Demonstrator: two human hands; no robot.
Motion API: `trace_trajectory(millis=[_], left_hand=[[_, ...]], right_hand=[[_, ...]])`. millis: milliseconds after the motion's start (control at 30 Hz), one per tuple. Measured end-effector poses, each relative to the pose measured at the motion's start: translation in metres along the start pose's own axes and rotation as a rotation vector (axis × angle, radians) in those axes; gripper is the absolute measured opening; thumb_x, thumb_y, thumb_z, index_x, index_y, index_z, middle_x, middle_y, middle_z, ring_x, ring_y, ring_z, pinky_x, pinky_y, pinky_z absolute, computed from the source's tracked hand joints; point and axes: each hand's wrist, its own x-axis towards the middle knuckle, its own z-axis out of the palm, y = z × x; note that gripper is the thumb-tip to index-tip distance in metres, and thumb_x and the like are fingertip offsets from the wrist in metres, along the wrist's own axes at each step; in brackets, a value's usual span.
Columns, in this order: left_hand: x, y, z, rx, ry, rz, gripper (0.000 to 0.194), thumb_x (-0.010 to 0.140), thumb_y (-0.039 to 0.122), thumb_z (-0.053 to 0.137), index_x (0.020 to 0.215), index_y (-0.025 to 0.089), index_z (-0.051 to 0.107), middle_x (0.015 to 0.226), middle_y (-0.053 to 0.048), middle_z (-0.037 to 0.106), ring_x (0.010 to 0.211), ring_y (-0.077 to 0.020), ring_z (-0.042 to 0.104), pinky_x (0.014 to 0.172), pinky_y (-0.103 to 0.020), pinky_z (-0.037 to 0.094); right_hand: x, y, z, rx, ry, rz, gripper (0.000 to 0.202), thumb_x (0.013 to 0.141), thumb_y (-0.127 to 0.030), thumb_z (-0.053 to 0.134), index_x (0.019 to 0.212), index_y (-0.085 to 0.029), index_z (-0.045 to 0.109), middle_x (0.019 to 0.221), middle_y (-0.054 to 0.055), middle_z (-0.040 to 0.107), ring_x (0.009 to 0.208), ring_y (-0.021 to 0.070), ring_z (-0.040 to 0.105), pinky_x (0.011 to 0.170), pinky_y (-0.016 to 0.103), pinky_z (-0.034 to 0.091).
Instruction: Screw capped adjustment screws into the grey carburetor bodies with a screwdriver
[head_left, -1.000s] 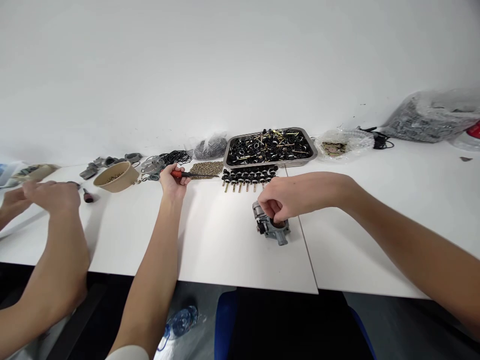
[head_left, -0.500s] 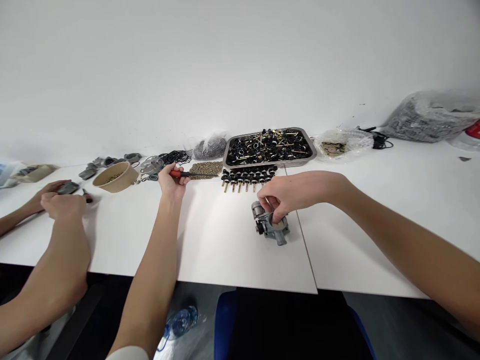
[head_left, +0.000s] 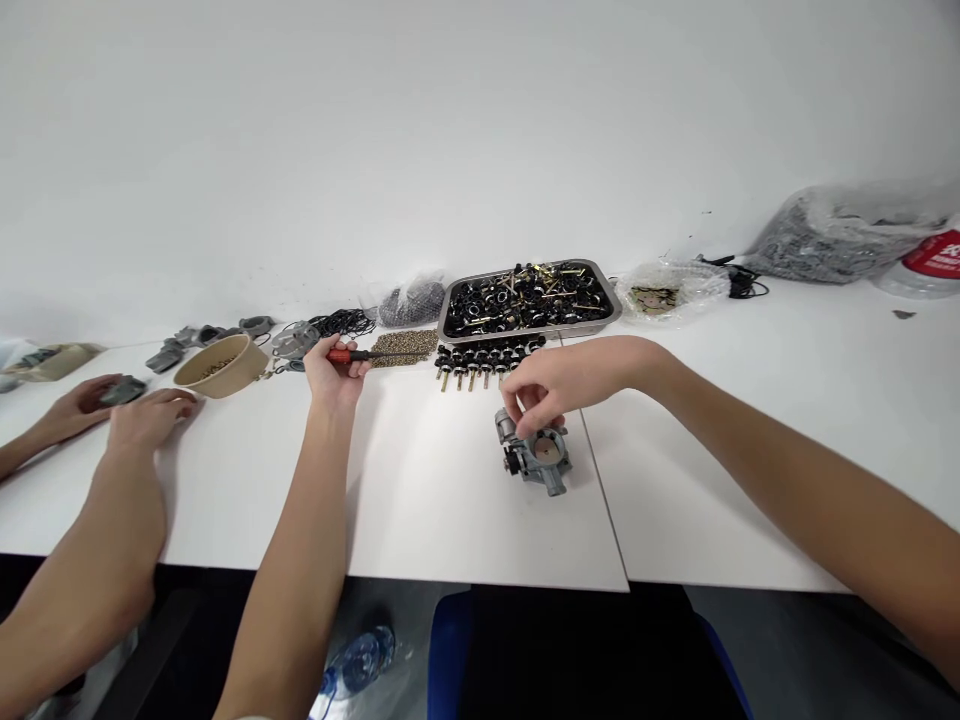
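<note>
Currently, in the head view, the grey metal body (head_left: 553,480) is sitting on the white surface (head_left: 435,480), its round opening (head_left: 547,451) facing up. The right hand (head_left: 551,375) is hovering or resting at its 12 o'clock edge, fingers curling narrow; whether they are pinching a small part, or even touching the body, I cannot tell. The left hand (head_left: 330,378) is gripping the red-handled screwdriver (head_left: 342,356) toward 10 o'clock, its shaft pointing to 3 o'clock, over the brass pieces (head_left: 409,345). A row of black parts (head_left: 480,358) is lying toward 11 o'clock, with the metal tray (head_left: 574,332) beyond.

For good handling, the right fingertips should be working lightly and squarely, not tipping the body or hiding the opening, while the screwdriver tip is staying off the brass pieces.
</note>
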Motion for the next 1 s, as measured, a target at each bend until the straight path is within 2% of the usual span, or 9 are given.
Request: trace_trajectory(millis=[67, 167, 300, 433, 533, 633, 833, 1000], left_hand=[[-0.004, 0.003, 0.003, -0.03, -0.026, -0.017, 0.019, 0.073, 0.015, 0.051, 0.059, 0.018, 0.039, 0.054, 0.001, 0.05, 0.032, -0.0061, 0.026, 0.034, -0.022, 0.023], [-0.013, 0.005, 0.01, -0.077, -0.075, -0.051, 0.02, 0.074, 0.014, 0.051, 0.059, 0.018, 0.039, 0.055, 0.001, 0.049, 0.033, -0.0066, 0.028, 0.034, -0.023, 0.022], [-0.025, 0.002, 0.021, -0.143, -0.144, -0.112, 0.022, 0.075, 0.013, 0.053, 0.058, 0.018, 0.039, 0.057, 0.001, 0.047, 0.038, -0.0085, 0.037, 0.035, -0.023, 0.024], [-0.038, -0.006, 0.033, -0.179, -0.215, -0.185, 0.023, 0.077, 0.012, 0.053, 0.058, 0.017, 0.041, 0.058, 0.0, 0.047, 0.042, -0.0096, 0.043, 0.035, -0.022, 0.024], [-0.047, -0.011, 0.041, -0.171, -0.253, -0.223, 0.025, 0.079, 0.012, 0.051, 0.057, 0.017, 0.041, 0.057, 0.0, 0.046, 0.041, -0.0094, 0.042, 0.034, -0.023, 0.023], [-0.052, -0.014, 0.046, -0.154, -0.268, -0.247, 0.028, 0.082, 0.013, 0.05, 0.055, 0.016, 0.041, 0.057, 0.0, 0.045, 0.041, -0.0094, 0.042, 0.033, -0.023, 0.023], [-0.054, -0.016, 0.047, -0.145, -0.278, -0.259, 0.029, 0.082, 0.014, 0.05, 0.055, 0.016, 0.041, 0.057, 0.0, 0.045, 0.043, -0.0092, 0.044, 0.034, -0.022, 0.023], [-0.054, -0.017, 0.047, -0.124, -0.284, -0.278, 0.027, 0.08, 0.014, 0.051, 0.057, 0.017, 0.039, 0.057, 0.0, 0.045, 0.039, -0.0084, 0.037, 0.034, -0.023, 0.022]], right_hand=[[0.004, 0.008, -0.004, 0.048, 0.048, 0.007, 0.024, 0.09, -0.041, 0.059, 0.095, -0.018, 0.063, 0.08, 0.003, 0.069, 0.065, 0.0148, 0.063, 0.059, 0.026, 0.042], [0.012, 0.02, -0.004, 0.074, 0.229, 0.067, 0.022, 0.089, -0.035, 0.059, 0.101, -0.017, 0.063, 0.095, 0.007, 0.07, 0.065, 0.0137, 0.062, 0.057, 0.026, 0.044], [0.03, 0.033, 0.008, 0.204, 0.479, 0.113, 0.029, 0.087, -0.035, 0.061, 0.111, -0.018, 0.061, 0.105, 0.008, 0.068, 0.062, 0.0123, 0.06, 0.05, 0.026, 0.043], [0.047, 0.041, 0.02, 0.329, 0.6, 0.045, 0.036, 0.084, -0.039, 0.065, 0.112, -0.017, 0.061, 0.105, 0.009, 0.069, 0.067, 0.0127, 0.062, 0.055, 0.026, 0.047], [0.053, 0.043, 0.024, 0.384, 0.639, -0.013, 0.036, 0.082, -0.04, 0.068, 0.108, -0.016, 0.063, 0.102, 0.009, 0.07, 0.068, 0.0129, 0.062, 0.058, 0.026, 0.049], [0.054, 0.044, 0.024, 0.413, 0.618, -0.041, 0.032, 0.08, -0.038, 0.071, 0.101, -0.015, 0.066, 0.098, 0.009, 0.071, 0.065, 0.012, 0.062, 0.056, 0.026, 0.049], [0.056, 0.044, 0.023, 0.398, 0.604, -0.029, 0.027, 0.079, -0.039, 0.071, 0.091, -0.015, 0.068, 0.077, 0.005, 0.071, 0.059, 0.0129, 0.063, 0.05, 0.024, 0.045], [0.054, 0.041, 0.022, 0.395, 0.629, -0.016, 0.02, 0.079, -0.035, 0.07, 0.08, -0.015, 0.069, 0.077, 0.005, 0.071, 0.059, 0.0127, 0.063, 0.051, 0.025, 0.046]])
